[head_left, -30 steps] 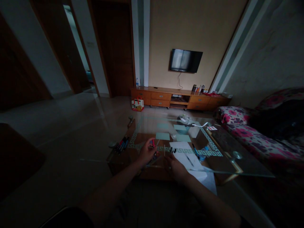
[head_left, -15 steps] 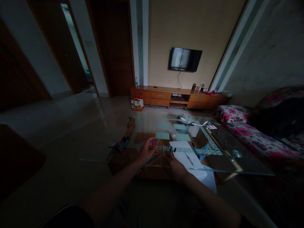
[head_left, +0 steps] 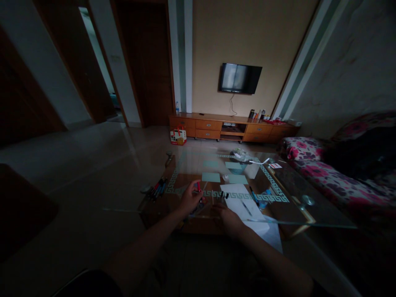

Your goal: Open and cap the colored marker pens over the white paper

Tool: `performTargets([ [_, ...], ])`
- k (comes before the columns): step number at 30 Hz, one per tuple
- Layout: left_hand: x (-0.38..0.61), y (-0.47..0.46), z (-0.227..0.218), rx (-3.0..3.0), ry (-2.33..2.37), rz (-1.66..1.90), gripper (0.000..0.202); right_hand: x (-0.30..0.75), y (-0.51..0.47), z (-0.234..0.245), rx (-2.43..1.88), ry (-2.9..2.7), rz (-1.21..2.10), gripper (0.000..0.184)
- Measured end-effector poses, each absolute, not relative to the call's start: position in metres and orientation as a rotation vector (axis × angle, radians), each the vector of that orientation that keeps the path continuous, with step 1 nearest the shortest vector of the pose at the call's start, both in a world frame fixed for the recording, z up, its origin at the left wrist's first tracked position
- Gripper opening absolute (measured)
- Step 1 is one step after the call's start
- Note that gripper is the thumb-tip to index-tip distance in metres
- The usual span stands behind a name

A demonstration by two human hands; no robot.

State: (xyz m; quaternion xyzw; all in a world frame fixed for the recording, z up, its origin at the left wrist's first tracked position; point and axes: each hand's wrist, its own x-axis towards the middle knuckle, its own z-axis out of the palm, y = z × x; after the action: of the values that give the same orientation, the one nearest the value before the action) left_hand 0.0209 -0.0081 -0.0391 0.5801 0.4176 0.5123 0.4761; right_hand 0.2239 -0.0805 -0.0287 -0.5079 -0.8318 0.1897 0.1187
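My left hand [head_left: 189, 199] is closed, pinching a small upright red pen part [head_left: 198, 186] between thumb and fingers above the front of the glass table [head_left: 188, 165]. Below those fingers lie some small dark and reddish bits, too dim to name. My right hand [head_left: 229, 218] is at the table's front edge with its fingers curled together; what they hold, if anything, is hidden. Just beyond its fingertips shows a thin white stick [head_left: 213, 197]. Black pen pieces [head_left: 224, 195] lie near the top of a white paper sheet [head_left: 236, 198], and a pen [head_left: 246, 207] rests on the sheet.
Several red, blue and black pens [head_left: 158, 189] lie at the table's left. Right of the paper are a blue marker [head_left: 254, 195] and a clear item with blue [head_left: 264, 200]. A plastic bag [head_left: 241, 155] sits at the far edge. A flowered sofa [head_left: 321, 171] stands right.
My right hand's fingers have shifted slightly, away from the black pen pieces. The left hand keeps the red pen part in nearly the same place.
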Motion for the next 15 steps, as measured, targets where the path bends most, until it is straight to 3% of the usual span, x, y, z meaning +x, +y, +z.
performTargets([
  [15,0.02,-0.0091,-0.0378,1.379,1.014,1.25,0.051,0.2235,-0.0804,-0.0235,-1.488,-2.456,0.552,0.049],
])
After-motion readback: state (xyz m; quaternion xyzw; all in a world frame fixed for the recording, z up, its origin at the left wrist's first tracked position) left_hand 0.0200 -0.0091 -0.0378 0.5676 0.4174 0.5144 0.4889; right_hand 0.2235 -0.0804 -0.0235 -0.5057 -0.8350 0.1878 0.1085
